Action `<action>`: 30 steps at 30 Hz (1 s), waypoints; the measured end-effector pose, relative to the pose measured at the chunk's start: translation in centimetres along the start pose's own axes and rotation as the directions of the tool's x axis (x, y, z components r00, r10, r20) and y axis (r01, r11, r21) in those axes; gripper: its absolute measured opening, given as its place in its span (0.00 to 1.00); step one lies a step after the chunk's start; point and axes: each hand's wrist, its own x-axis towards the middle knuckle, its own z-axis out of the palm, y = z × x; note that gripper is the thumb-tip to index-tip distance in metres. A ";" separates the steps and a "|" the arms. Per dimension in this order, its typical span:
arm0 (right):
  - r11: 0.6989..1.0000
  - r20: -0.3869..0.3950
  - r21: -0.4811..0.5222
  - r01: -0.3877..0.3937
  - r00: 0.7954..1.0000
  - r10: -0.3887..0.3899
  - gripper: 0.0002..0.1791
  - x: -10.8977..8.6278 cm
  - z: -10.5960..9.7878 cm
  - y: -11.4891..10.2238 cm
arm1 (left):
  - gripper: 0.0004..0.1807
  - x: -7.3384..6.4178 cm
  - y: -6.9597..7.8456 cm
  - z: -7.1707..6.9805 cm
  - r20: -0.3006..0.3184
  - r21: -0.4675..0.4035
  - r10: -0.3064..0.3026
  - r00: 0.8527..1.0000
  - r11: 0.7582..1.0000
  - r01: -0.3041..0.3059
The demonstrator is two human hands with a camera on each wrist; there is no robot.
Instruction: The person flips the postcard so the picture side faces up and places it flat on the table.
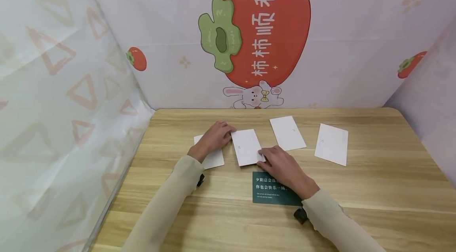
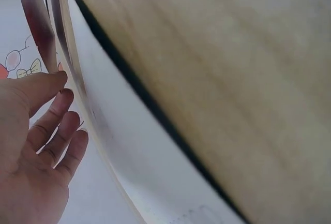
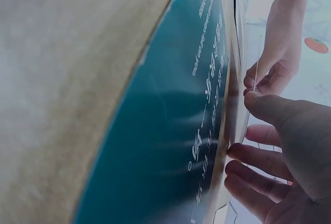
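Both hands are at a white card (image 1: 247, 147) with small grey print, its lower edge slightly off the wooden table. At its upper left corner, the left hand (image 1: 217, 136) pinches the edge with thumb and fingers. The right hand (image 1: 285, 167) grips the lower right corner; the right wrist view shows its thumb (image 3: 266, 105) on the thin edge. Under the left wrist lies another white card (image 1: 215, 159), partly hidden. A dark teal card (image 1: 267, 194) with white lettering lies below the right hand, its right part covered by the forearm.
Two more white cards lie to the right, one tilted card (image 1: 287, 133) near the back and one farther right (image 1: 331, 145). The wooden table (image 1: 384, 188) meets a printed cloth backdrop (image 1: 338, 73) at its back edge. Another cloth (image 1: 64, 125) hangs along the left side.
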 end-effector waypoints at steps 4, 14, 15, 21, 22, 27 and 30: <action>1.000 -0.003 0.009 -0.005 1.000 0.005 0.23 -0.1 0.0 -0.1 | 0.17 -0.2 -0.1 0.2 -0.003 0.005 0.001 1.000 1.000 -0.001; 1.000 -0.051 0.017 0.014 0.999 -0.013 0.22 -0.6 0.0 -0.1 | 0.17 -0.4 -0.2 0.0 -0.009 0.004 0.005 1.000 1.000 -0.005; 1.000 -0.060 0.018 0.018 0.998 -0.017 0.22 -0.6 0.0 -0.1 | 0.17 -0.4 -0.2 0.0 -0.006 0.003 0.004 1.000 1.000 -0.004; 0.998 -0.124 0.027 0.049 0.991 -0.046 0.21 -0.7 -0.1 0.0 | 0.18 -0.6 -0.1 -0.4 -0.002 -0.012 -0.003 1.000 1.000 0.003; 0.998 -0.138 0.029 0.057 0.989 -0.052 0.20 -0.7 -0.2 0.1 | 0.18 -0.6 -0.1 -0.4 -0.006 -0.012 -0.002 1.000 1.000 0.002; 0.997 -0.185 0.024 0.073 0.980 -0.067 0.19 -0.7 -0.4 0.2 | 0.16 -0.5 -0.2 -0.7 -0.041 -0.003 0.019 0.999 1.000 -0.019; 0.998 -0.191 0.027 0.064 0.980 -0.058 0.19 -0.7 -0.6 0.2 | 0.15 -0.4 -0.2 -0.8 -0.068 -0.003 0.031 0.997 0.999 -0.032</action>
